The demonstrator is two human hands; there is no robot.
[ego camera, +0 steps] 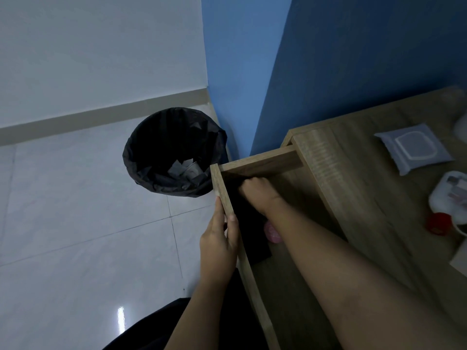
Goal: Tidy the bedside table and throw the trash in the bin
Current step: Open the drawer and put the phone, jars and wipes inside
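Trash is partly dealt with, I'd say: grey paper scraps [187,169] lie at the bottom of the black-lined bin [141,137], which stands on the floor just beside the open drawer [223,190]. The left hand [218,245] grips the drawer's front panel, thumb inside and fingers outside. The right hand [257,195] reaches into the drawer's far corner, fingers curled down at a dark flat item [249,231]; in that shadow I cannot tell whether it has hold of it. A pink thing [273,232] lies in the drawer beside that forearm. On the surface [353,178] a pack of wipes [413,149], a white tub [447,195] and a red cap [437,223] sit out, so the tidying looks far from finished.
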